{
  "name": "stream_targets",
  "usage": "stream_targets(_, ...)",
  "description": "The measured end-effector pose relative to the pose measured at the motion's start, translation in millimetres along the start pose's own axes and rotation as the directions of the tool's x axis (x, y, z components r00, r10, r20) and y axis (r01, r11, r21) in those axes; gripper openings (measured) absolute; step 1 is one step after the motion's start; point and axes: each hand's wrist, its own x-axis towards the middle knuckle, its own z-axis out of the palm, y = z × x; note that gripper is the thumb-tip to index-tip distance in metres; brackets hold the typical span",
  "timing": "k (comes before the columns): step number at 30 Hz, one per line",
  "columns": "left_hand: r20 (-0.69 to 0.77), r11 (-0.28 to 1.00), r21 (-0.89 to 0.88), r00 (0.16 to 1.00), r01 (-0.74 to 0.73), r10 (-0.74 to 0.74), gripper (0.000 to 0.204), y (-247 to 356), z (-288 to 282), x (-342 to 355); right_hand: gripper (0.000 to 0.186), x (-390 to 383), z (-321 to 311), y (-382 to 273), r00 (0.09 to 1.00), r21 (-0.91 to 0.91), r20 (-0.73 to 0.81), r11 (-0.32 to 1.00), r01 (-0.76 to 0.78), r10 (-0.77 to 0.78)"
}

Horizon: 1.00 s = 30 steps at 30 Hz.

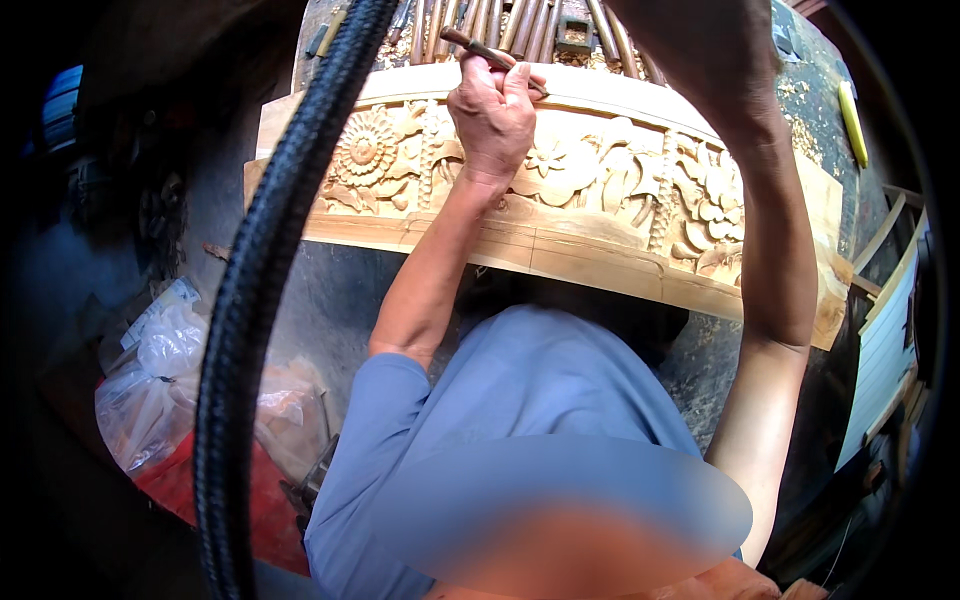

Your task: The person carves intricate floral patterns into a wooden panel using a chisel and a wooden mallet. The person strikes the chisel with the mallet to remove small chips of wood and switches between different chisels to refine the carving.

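Note:
My left hand [495, 115] is closed round a slim carving chisel [470, 42] with a dark wooden handle. It is held aslant over the far edge of a pale carved wooden panel [590, 255]. The panel bears a round flower at the left, a smaller flower and leaves in the middle, and more blossoms at the right, with beaded strips between. My right arm reaches up across the panel's right part. The right hand [715, 60] is dark at the top edge, and its fingers are out of the picture.
Behind the panel lies a row of wooden-handled tools [520, 28] among wood shavings. A yellow-green object [852, 125] is at the far right. A thick black braided cable [265, 250] crosses the left side. Plastic bags [160, 390] lie at the lower left above red material [250, 500].

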Motion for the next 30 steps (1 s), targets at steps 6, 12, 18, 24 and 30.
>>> stream_targets(6,0.038,0.850,0.347,0.911,-0.397,0.410,0.010,7.4,9.9,-2.3,0.052,-16.7,-0.3,12.8,0.845,-0.488,0.533,0.801,0.347,-0.041)
stream_targets(12,0.001,0.994,-0.095,0.999,0.054,-0.054,0.008,6.1,3.1,1.9,0.051,-1.0,-17.3,-3.9,0.983,-0.158,0.153,0.980,0.121,-0.097)
stream_targets(18,0.063,0.891,0.314,0.944,-0.328,0.325,0.013,6.4,9.3,-2.3,0.060,-24.0,-0.4,18.1,0.873,-0.487,0.480,0.800,0.352,-0.092)
stream_targets(24,0.022,0.995,-0.099,0.999,0.031,-0.029,0.013,1.4,4.2,2.5,0.046,-5.0,-2.9,-2.2,0.998,-0.049,-0.018,0.997,-0.063,0.062)
stream_targets(30,0.075,0.829,0.330,0.888,-0.452,0.455,0.012,3.4,15.4,-5.1,0.055,-20.5,-2.3,13.2,0.919,-0.445,0.392,0.865,0.232,-0.045)
